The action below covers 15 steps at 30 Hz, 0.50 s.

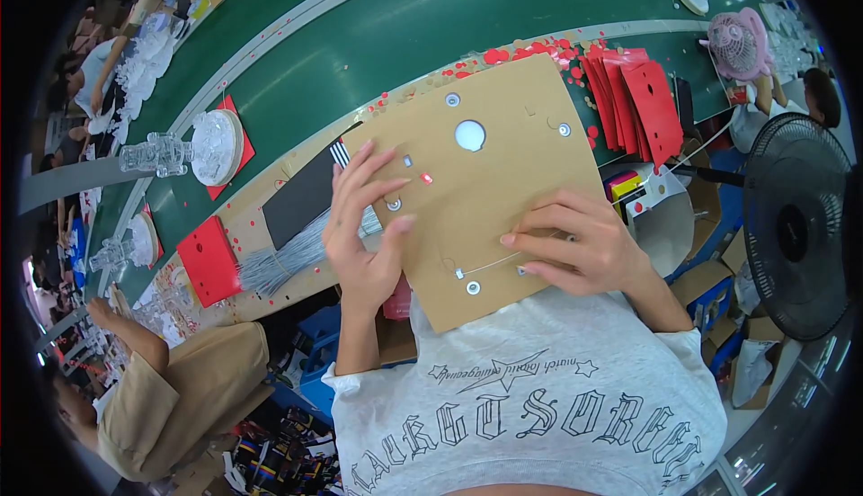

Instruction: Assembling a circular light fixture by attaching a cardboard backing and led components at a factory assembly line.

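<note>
Has a tan board (503, 195) tilted in front of the body, with its lower edge against the grey shirt (530, 375) and its upper edge beside red confetti (544, 49). Rests left hand (360, 235) on the board's left edge, with thumb and fingers apart. Bends right hand (589, 240) over the lower right of the board, with fingertips at a thin pale wire (488, 265); cannot tell whether clamped on it or only lying over it. Has the wire leading from those fingers to a white clip (459, 274) on the board, just above a metal ring (473, 288). Has higher on the board a round hole (469, 134), and between it and the left hand a red bit (426, 178).

Left of the board, has a black sheet (301, 195), just beside a grey bundle (286, 258), then a red card (209, 267). Beyond these, has a green conveyor (360, 46) and, to the left, a clear lamp (166, 154). Right of the board, has overlapping red sheets (652, 109), with a pink fan (742, 44) farther out and a black fan (793, 226) at far right. Has a co-worker (184, 402) in tan at lower left.
</note>
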Tool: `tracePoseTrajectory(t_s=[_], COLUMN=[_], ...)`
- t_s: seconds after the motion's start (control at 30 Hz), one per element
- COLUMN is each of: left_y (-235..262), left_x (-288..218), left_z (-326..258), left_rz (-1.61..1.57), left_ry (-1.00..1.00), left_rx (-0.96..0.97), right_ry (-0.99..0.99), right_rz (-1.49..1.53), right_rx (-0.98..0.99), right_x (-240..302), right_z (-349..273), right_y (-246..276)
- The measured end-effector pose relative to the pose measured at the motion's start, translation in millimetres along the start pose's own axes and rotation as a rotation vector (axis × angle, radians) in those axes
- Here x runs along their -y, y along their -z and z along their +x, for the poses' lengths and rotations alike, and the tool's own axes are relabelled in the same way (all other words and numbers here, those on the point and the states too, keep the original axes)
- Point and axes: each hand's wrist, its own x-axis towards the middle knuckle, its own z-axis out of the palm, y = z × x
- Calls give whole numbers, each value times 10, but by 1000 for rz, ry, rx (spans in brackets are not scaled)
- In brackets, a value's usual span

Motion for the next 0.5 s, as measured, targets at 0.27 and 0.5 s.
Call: tracePoseTrajectory(t_s=[0.27,0.5], left_y=[8,27], left_x=[-247,-310], left_z=[-190,-217], left_rz=[-226,-169], left_ry=[40,63], left_rx=[210,226], right_ry=[11,64], right_rz=[22,88], right_rx=[-116,-22], right_x=[-39,-90], right_z=[-53,1], right_y=[-110,-75])
